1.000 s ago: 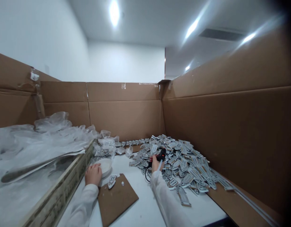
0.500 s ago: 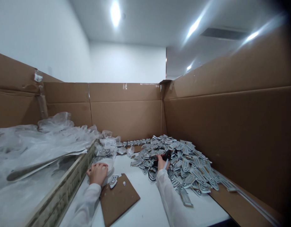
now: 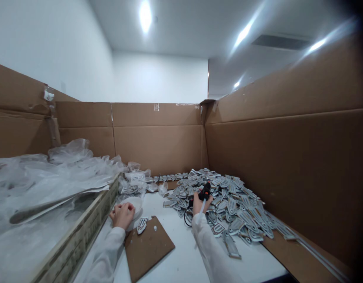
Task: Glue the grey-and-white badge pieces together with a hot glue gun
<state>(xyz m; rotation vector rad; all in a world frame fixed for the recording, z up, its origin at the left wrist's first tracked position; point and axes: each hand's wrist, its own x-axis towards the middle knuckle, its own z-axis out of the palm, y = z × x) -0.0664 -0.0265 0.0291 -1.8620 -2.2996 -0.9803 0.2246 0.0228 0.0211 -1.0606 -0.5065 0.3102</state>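
My right hand (image 3: 197, 205) grips the glue gun (image 3: 205, 192), now turned to point away. My left hand (image 3: 122, 216) has bunched its fingers by the white dish (image 3: 137, 203); I can't tell if it's empty.

We could pass low along the white tabletop (image 3: 185, 251) between the brown board (image 3: 148, 251) and our right sleeve (image 3: 209, 248). To the right, heaped pieces (image 3: 233, 202) block us; to the left, the box edge (image 3: 83, 232); at the far side, the cardboard wall (image 3: 157, 145).
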